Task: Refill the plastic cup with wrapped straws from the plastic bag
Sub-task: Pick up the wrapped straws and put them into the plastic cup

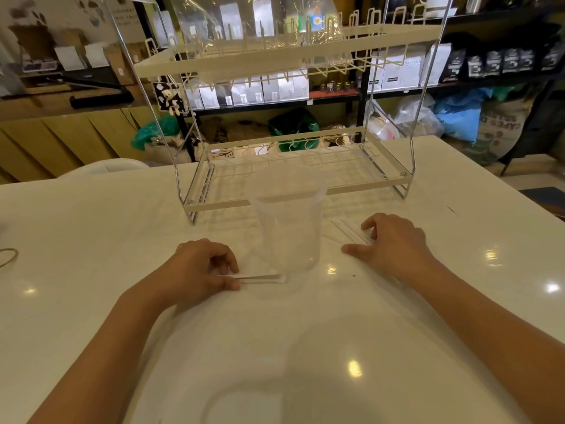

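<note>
A clear plastic cup (pixel 287 224) stands upright on the white table (pixel 91 240), between my two hands, and looks empty. My left hand (pixel 201 267) rests left of the cup and pinches one end of a thin wrapped straw (pixel 263 278) that lies flat on the table in front of the cup. My right hand (pixel 394 240) lies to the right of the cup, its fingers spread over several wrapped straws (pixel 348 231) lying on the table. A clear plastic bag (pixel 260 29) lies on the upper shelf of the rack.
A two-tier wire rack (pixel 299 179) stands just behind the cup. A rubber band (pixel 7 257) lies at the table's left edge. Shelves with bags and boxes fill the background.
</note>
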